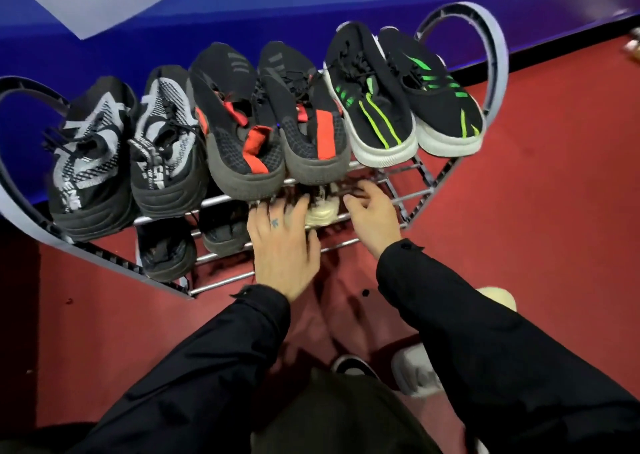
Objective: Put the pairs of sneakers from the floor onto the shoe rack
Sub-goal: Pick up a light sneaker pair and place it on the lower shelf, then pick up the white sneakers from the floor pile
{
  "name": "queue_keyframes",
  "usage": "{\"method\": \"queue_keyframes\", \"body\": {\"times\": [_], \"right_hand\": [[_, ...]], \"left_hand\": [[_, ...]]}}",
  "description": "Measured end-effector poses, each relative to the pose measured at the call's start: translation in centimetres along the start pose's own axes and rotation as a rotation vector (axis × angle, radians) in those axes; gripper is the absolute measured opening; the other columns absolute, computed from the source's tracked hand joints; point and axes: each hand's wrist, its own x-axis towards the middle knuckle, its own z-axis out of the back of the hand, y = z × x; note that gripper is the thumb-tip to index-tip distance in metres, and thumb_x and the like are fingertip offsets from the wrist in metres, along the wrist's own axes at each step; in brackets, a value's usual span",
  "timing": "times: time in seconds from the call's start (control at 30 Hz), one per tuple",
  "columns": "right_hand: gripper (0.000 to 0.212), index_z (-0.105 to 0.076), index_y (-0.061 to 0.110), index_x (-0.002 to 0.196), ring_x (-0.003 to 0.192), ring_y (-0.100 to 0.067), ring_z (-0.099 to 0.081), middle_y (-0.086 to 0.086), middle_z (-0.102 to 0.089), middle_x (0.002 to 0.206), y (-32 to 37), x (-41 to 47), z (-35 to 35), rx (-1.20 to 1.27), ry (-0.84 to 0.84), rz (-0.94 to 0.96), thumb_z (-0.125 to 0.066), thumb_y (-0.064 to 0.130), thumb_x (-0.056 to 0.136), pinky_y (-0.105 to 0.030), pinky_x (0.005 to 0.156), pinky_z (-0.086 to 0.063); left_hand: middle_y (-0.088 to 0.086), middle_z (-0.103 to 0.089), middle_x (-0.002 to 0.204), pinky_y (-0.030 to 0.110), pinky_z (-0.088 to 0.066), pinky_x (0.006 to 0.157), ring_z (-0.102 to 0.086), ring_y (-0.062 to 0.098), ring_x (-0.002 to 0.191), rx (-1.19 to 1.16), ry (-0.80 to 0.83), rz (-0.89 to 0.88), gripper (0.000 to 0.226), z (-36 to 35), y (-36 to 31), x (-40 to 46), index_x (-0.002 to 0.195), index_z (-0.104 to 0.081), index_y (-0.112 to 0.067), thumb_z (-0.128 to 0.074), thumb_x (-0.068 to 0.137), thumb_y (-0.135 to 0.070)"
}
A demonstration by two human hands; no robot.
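Reaching under the grey metal-barred shoe rack (408, 195), left hand (282, 245) and right hand (372, 216), fingers spread, flank a blurred, half-hidden cream sneaker (322, 207); grip unclear.

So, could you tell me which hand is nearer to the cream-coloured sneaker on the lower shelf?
The left hand, though only narrowly: its fingers lie against the left side of the cream-coloured sneaker, while the right hand sits just to its right, fingertips above it.

Shoe rack (408, 197): metal bars, curved grey side frames, on red floor against blue wall. Top tier, left to right: black-grey sneakers (121, 155), black-red sneakers (270, 121), black-green white-soled sneakers (398, 93), heels near. Lower tier: dark sneakers (194, 242) left; pale sneaker (322, 207) middle, partly hidden.
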Motion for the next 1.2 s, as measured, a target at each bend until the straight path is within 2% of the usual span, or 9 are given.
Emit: {"method": "queue_keyframes", "body": {"times": [0.13,0.3,0.5,0.6,0.7,0.8,0.93,1.03,1.2], "right_hand": [[0.019,-0.07,0.016,0.109,0.094,-0.008,-0.062,0.009,-0.069,0.101,-4.3,-5.5,4.6,-0.015,-0.004,-0.015,-0.058,0.013,0.094,-0.02,0.088,-0.048],[0.02,-0.068,0.03,0.087,0.084,-0.014,-0.065,0.009,-0.07,0.087,-11.6,-11.5,12.5,-0.127,-0.113,-0.19,-0.056,0.016,0.094,-0.042,0.09,-0.055],[0.017,-0.068,0.028,0.096,0.089,-0.017,-0.065,0.006,-0.071,0.098,-17.4,-20.1,19.8,-0.324,-0.244,-0.368,-0.052,0.023,0.093,-0.032,0.08,-0.051],[0.018,-0.065,0.021,0.107,0.083,-0.019,-0.062,0.003,-0.069,0.098,-19.9,-24.0,21.3,-0.271,-0.401,-0.538,-0.055,0.019,0.092,-0.029,0.078,-0.046],[0.02,-0.062,0.01,0.1,0.086,-0.024,-0.059,-0.007,-0.064,0.088,-23.2,-26.8,21.3,-0.26,-0.405,-0.715,-0.06,0.025,0.087,-0.035,0.08,-0.049],[0.045,-0.059,0.006,0.107,0.093,-0.021,-0.055,-0.007,-0.057,0.092,-25.6,-28.4,19.8,-0.206,-0.305,-0.884,-0.071,0.043,0.084,-0.036,0.081,-0.047],[0.107,-0.029,0.009,0.153,0.134,-0.034,-0.045,-0.014,-0.045,0.145,-26.6,-28.8,17.9,-0.193,-0.134,-0.976,-0.079,0.058,0.072,-0.042,0.113,-0.035],[0.119,-0.013,0.019,0.157,0.14,-0.044,-0.034,-0.021,-0.028,0.156,-27.0,-28.3,17.1,-0.343,-0.075,-0.922,-0.083,0.052,0.067,-0.052,0.116,-0.029],[0.08,-0.049,0.011,0.135,0.097,-0.031,-0.071,-0.014,-0.071,0.116,-24.5,-28.5,17.3,0.472,-0.522,-0.732,-0.072,0.043,0.066,-0.054,0.089,-0.057]], "left_hand": [[0.013,-0.05,0.143,0.049,-0.041,0.104,-0.047,0.036,0.129,-0.25,0.125,-0.264,0.051,-1.4,-4.5,-2.0,0.133,-0.056,-0.013,-0.06,0.083,-0.021],[0.007,-0.054,0.136,0.045,-0.049,0.097,-0.055,0.03,0.121,-0.318,0.54,-0.445,0.044,-3.9,-11.1,-5.8,0.131,-0.058,-0.015,-0.056,0.089,-0.028],[0.01,-0.057,0.126,0.045,-0.046,0.1,-0.056,0.031,0.118,-0.249,1.01,-0.414,0.058,-7.7,-15.0,-10.2,0.129,-0.054,-0.015,-0.045,0.084,-0.051],[0.011,-0.057,0.128,0.047,-0.046,0.1,-0.055,0.033,0.12,-0.238,1.091,-0.399,0.076,-10.2,-15.6,-12.4,0.136,-0.047,-0.021,-0.033,0.076,-0.066],[0.016,-0.048,0.144,0.048,-0.04,0.108,-0.046,0.037,0.132,-0.256,1.111,-0.35,0.077,-11.1,-16.2,-13.7,0.153,-0.025,-0.021,-0.047,0.086,-0.052],[0.019,-0.05,0.139,0.047,-0.042,0.105,-0.05,0.038,0.128,-0.227,1.112,-0.332,0.073,-10.9,-16.8,-14.2,0.155,-0.023,-0.021,-0.052,0.091,-0.044],[0.011,-0.058,0.134,0.042,-0.049,0.096,-0.059,0.032,0.117,-0.209,1.136,-0.273,0.071,-10.9,-16.4,-14.9,0.153,-0.025,-0.026,-0.058,0.092,-0.04],[0.007,-0.06,0.135,0.036,-0.048,0.09,-0.061,0.03,0.116,-0.155,1.189,-0.229,0.066,-10.7,-15.9,-15.5,0.147,-0.031,-0.02,-0.063,0.091,-0.033],[0.008,-0.06,0.137,0.038,-0.047,0.096,-0.06,0.032,0.12,-0.116,1.276,-0.182,0.065,-10.7,-15.5,-15.5,0.144,-0.035,-0.018,-0.066,0.089,-0.034]]}}
